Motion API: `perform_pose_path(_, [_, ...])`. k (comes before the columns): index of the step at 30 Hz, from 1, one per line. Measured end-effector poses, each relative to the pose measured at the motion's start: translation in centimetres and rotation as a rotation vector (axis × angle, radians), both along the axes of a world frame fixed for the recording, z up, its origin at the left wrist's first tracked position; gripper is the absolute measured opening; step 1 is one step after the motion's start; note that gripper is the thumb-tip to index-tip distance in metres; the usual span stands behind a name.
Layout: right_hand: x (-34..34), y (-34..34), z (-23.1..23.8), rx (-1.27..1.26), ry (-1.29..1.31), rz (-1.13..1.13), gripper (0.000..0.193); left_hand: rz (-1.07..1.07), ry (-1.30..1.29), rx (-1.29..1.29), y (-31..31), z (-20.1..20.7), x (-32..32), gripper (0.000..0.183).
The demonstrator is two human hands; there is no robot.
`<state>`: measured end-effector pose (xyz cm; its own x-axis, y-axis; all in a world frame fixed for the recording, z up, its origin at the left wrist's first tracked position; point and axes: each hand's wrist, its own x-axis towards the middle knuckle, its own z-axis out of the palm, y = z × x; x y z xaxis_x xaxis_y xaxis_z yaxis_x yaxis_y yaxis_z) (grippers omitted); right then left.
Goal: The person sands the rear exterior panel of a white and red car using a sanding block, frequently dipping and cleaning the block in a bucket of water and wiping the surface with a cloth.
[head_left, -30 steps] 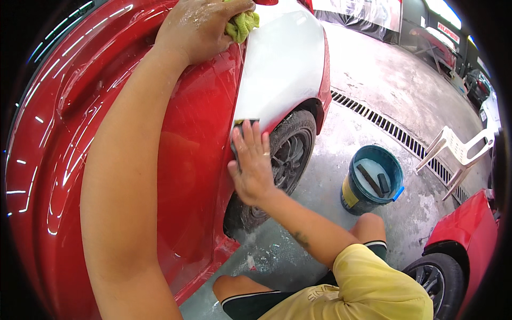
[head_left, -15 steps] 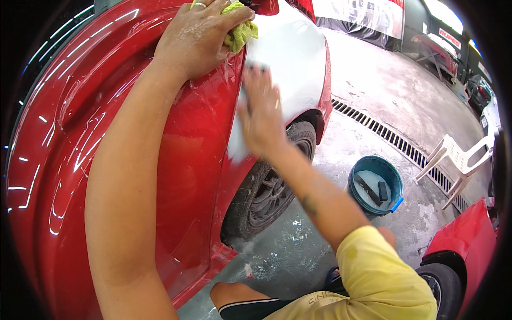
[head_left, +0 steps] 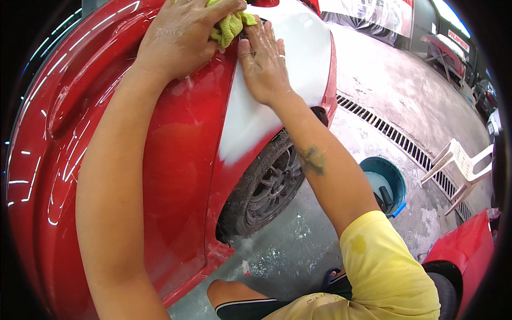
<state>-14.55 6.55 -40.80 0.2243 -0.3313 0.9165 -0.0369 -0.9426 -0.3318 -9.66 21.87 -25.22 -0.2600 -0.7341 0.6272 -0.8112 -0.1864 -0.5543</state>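
My left hand [head_left: 181,40] is closed around a wet yellow-green cloth [head_left: 228,26], up against the red car body [head_left: 181,133]. Close beside it, my right hand [head_left: 264,66] presses on the white-coated part of the panel [head_left: 304,58], its fingers pointing away from me. A dark edge of a pad shows at its thumb and fingertips; most of the pad is hidden under the hand. Below the white area, the car's wheel [head_left: 272,184] sits in its arch. Both hands look wet.
A dark teal bucket [head_left: 401,178] of cloudy water with dark blocks in it stands on the wet floor. A drain grate [head_left: 392,128] crosses behind it, with a white plastic chair [head_left: 461,168] alongside. Another red car [head_left: 464,248] is at the lower right.
My right hand has moved up the white panel and now lies next to the cloth, uncovering the lower white area. My left hand keeps hold of the cloth. The view has shifted slightly.
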Motion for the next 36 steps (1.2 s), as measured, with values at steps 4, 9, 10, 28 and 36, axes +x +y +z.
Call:
perform_pose_path(4, [-2.3, 8.2, -8.6, -0.016, 0.074, 0.115, 0.070, -0.126, -0.198, -0.116, 0.0, -0.3, 2.3, 0.061])
perform_pose_path(9, [-2.1, 1.7, -5.5, -0.061, 0.107, 0.011, 0.070, -0.064, -0.132, -0.054, -1.1, -0.5, 1.2, 0.064])
perform_pose_path(10, [-0.9, -1.6, -2.8, -0.061, 0.015, -0.006, 0.063, -0.045, -0.116, -0.044, -1.0, -0.5, 1.3, 0.064])
perform_pose_path(28, [-43.9, -28.6, -44.1, 0.515, 1.359, -0.454, 0.029, -0.064, -0.372, 0.266, -9.0, -7.1, -2.7, 0.024])
perform_pose_path(36, [-41.0, -26.8, -48.8, 0.843, 1.844, -0.245, 0.058, -0.118, -0.385, 0.579, -10.3, -12.4, -4.6, 0.021])
